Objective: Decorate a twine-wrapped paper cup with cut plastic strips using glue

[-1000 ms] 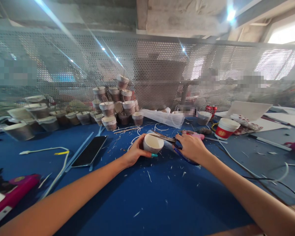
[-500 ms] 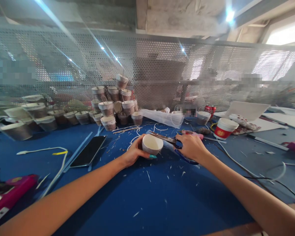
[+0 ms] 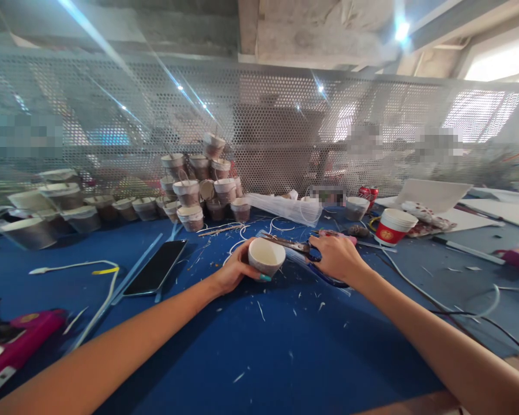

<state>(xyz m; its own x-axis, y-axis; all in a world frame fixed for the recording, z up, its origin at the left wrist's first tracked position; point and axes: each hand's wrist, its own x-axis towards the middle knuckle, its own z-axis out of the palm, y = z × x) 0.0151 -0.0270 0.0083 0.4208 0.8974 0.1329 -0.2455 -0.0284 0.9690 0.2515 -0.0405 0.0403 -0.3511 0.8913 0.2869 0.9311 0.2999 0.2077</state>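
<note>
My left hand [image 3: 236, 269] is closed around the left side of a small whitish cup [image 3: 267, 257], its thumb on the near side. The cup tilts so that its open mouth faces me. In my right hand [image 3: 338, 259] are scissors [image 3: 288, 244] with dark blue handles. Their blades point left and lie at the cup's far right rim; whether they touch it I cannot tell. Beneath the scissors are clear thin strips [image 3: 300, 260] on the blue tabletop [image 3: 242, 346].
Stacked little buckets [image 3: 189, 192] stand at the back, with more buckets [image 3: 63, 196] to the left. A phone [image 3: 158, 268] lies left of my hands. White paper cups [image 3: 393, 226] and a cable [image 3: 409, 276] are on the right, a magenta tool [image 3: 30, 340] at lower left.
The cup sits very slightly left and lower in view. Both hands keep the same hold, and the scissors stay at the rim.
</note>
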